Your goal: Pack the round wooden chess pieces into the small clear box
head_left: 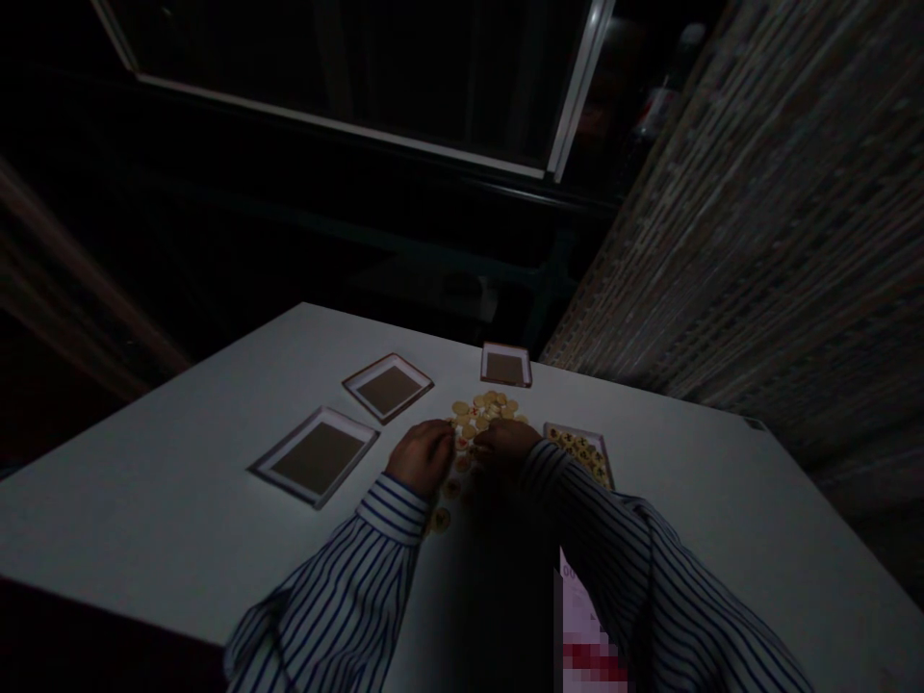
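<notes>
A heap of small round yellow discs (485,409) with red marks lies on a white table (180,500). My left hand (421,454) rests at the heap's near left edge, fingers curled over the discs. My right hand (507,443) sits beside it, fingers bent down onto the pile. What either hand pinches is hidden in the dim light. A few loose discs (442,518) lie between my striped sleeves. A shallow tray (586,454) to the right of my right hand holds several of the same discs.
Three empty brown-bottomed trays stand on the table: one at near left (316,455), one behind it (388,387), a small one (505,366) beyond the heap. A woven wall (757,241) rises on the right. The table's edges fall off into darkness at left and front.
</notes>
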Demonstrator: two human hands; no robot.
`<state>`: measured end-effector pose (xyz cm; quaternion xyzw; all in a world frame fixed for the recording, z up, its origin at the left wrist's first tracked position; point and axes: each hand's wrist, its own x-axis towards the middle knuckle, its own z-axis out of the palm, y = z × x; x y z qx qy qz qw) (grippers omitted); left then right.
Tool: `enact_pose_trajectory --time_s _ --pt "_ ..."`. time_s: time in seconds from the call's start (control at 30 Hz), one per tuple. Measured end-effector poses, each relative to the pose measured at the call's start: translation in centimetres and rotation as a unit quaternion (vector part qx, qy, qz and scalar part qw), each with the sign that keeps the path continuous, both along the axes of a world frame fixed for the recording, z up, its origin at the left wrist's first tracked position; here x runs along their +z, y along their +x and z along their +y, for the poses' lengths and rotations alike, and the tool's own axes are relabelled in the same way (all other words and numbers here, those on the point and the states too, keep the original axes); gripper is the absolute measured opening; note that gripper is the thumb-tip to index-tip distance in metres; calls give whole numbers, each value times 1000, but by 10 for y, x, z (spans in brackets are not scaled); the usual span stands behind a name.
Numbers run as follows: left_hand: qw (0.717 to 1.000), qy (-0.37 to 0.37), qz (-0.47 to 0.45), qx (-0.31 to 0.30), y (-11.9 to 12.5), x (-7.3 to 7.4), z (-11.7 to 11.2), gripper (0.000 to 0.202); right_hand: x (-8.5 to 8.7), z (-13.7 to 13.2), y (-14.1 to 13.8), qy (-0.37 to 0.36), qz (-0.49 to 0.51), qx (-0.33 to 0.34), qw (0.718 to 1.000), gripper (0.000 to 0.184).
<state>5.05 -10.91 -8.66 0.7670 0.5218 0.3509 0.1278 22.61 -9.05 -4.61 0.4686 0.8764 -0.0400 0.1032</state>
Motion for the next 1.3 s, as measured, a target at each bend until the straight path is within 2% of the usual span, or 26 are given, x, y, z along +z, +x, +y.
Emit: enact_pose_trajectory --time_s 0.17,0.8,0.97,1.3 --pt "1000 -5 -8 9 0 0 1 29 -3 5 -2 -20 -10 6 1000 35" --pt "999 -25 -24 18 4 1 -1 28 0 4 -8 -3 -21 10 1000 35" --pt "999 -17 -36 21 4 -1 -1 28 9 -1 -4 30 1 16 999 32" --pt "997 -25 -65 25 5 4 -3 28 39 -8 17 66 66 -15 995 35"
